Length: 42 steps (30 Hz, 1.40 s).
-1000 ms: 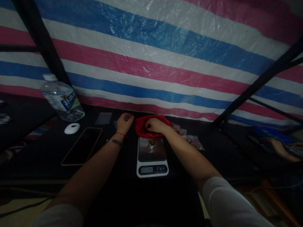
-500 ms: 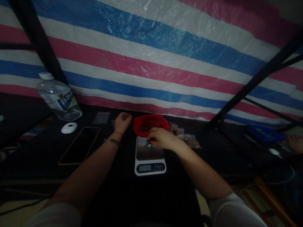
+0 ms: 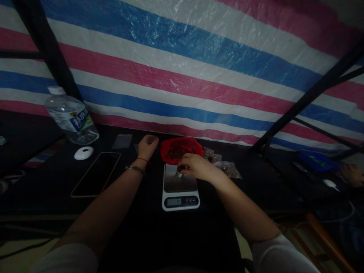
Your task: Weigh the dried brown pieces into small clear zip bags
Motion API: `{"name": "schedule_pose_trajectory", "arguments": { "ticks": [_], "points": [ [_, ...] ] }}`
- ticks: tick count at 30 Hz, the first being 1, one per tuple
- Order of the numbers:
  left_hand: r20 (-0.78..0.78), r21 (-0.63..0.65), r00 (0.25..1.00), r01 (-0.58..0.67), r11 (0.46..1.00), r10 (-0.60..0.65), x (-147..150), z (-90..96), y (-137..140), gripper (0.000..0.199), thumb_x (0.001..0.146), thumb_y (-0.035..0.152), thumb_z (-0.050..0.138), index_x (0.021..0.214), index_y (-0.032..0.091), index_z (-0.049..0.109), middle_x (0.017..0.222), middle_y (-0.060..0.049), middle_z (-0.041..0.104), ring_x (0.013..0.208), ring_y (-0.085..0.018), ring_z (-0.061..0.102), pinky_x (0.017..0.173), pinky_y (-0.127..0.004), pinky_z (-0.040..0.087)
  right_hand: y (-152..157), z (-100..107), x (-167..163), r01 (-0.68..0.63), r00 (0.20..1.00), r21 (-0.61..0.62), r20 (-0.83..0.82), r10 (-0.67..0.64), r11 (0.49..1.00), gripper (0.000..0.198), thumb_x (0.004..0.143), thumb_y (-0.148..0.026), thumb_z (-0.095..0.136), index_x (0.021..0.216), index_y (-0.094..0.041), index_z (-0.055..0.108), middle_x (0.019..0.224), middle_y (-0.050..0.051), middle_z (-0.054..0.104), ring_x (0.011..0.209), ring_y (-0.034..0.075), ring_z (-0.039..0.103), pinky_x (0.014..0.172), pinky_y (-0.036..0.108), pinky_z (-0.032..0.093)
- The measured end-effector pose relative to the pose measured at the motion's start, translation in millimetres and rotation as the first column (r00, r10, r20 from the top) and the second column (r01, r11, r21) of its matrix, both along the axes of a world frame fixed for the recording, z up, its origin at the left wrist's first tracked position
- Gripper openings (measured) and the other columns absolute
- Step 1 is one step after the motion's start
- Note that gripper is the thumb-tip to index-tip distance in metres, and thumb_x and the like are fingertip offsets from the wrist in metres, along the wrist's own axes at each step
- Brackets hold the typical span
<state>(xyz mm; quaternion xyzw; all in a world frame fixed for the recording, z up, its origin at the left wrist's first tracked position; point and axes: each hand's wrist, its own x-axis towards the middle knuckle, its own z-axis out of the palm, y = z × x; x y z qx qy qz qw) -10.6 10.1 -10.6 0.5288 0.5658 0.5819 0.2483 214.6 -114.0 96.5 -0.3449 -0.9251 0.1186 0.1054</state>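
Observation:
A white kitchen scale (image 3: 180, 203) with a metal plate lies before me, its small display lit. Over the plate, my right hand (image 3: 195, 165) is closed with its fingertips pinched together. A small shiny silvery thing (image 3: 179, 174) shows beneath those fingers; whether they grip it or only hover there I cannot tell. Directly behind the scale sits a red bag (image 3: 183, 144), opened wide, with brownish bits inside. To the left of it, my left hand (image 3: 147, 147) is curled closed near the table's back edge, and what its fingers hold is too dark to make out.
Several small clear bags with brownish contents (image 3: 229, 170) lie right of the red bag. On the left are a flat clear bag (image 3: 122, 141), a phone (image 3: 96, 175), a white oval device (image 3: 83, 152) and a large bottle (image 3: 71, 117). Another person's hand (image 3: 352, 174) is at far right.
My right hand stays over the scale plate with only a slight shift of its fingers. My left hand is nearly still. The other person's hand at far right has moved a little left.

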Motion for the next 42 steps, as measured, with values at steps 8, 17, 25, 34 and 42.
{"name": "schedule_pose_trajectory", "arguments": {
  "ticks": [8,17,25,34,42],
  "points": [
    [-0.018,0.005,1.0,-0.019,1.0,0.019,-1,-0.9,1,0.029,0.069,0.039,0.064,0.089,0.018,0.065,0.086,-0.005,0.068,0.079,-0.018,0.063,0.073,-0.028,0.049,8,6,11,0.135,0.973,0.067,-0.198,-0.12,0.989,0.016,0.086,-0.013,0.055,0.091,-0.017,0.069,0.091,0.006,0.069,0.088,0.016,0.062,0.082,0.029,0.044],
    [-0.061,-0.012,0.997,-0.043,0.999,0.042,0,5.5,-4,0.026,0.07,0.037,0.064,0.088,0.018,0.065,0.089,-0.006,0.069,0.083,-0.019,0.064,0.078,-0.03,0.049,80,-30,19,0.356,0.928,0.012,-0.126,-0.351,0.935,0.015,0.082,-0.022,0.064,0.094,-0.015,0.069,0.089,0.007,0.071,0.079,0.018,0.064,0.072,0.028,0.045],
    [-0.041,-0.021,0.999,-0.032,0.999,0.031,0,3.4,-1,0.028,0.069,0.038,0.064,0.089,0.018,0.066,0.088,-0.005,0.069,0.081,-0.019,0.064,0.076,-0.029,0.049,34,-20,25,0.225,0.941,-0.018,-0.257,-0.222,0.974,0.02,0.09,-0.022,0.053,0.097,-0.017,0.07,0.096,0.006,0.071,0.091,0.016,0.063,0.083,0.028,0.044],
    [-0.035,-0.059,0.999,-0.042,0.997,0.04,1,10.5,-7,0.027,0.069,0.036,0.063,0.089,0.017,0.066,0.089,-0.005,0.069,0.083,-0.018,0.064,0.078,-0.028,0.048,6,-16,29,0.174,0.948,-0.032,-0.265,-0.176,0.984,0.018,0.09,-0.02,0.053,0.096,-0.018,0.071,0.095,0.006,0.07,0.091,0.016,0.061,0.084,0.031,0.044],
    [-0.028,-0.02,0.999,-0.031,0.999,0.031,-2,1.3,1,0.03,0.068,0.038,0.064,0.089,0.017,0.066,0.089,-0.006,0.069,0.083,-0.019,0.064,0.078,-0.029,0.048,-4,-14,19,0.191,0.944,-0.085,-0.258,-0.207,0.978,0.019,0.081,-0.024,0.066,0.098,-0.017,0.07,0.096,0.007,0.068,0.091,0.017,0.06,0.082,0.031,0.045]
  ]
}}
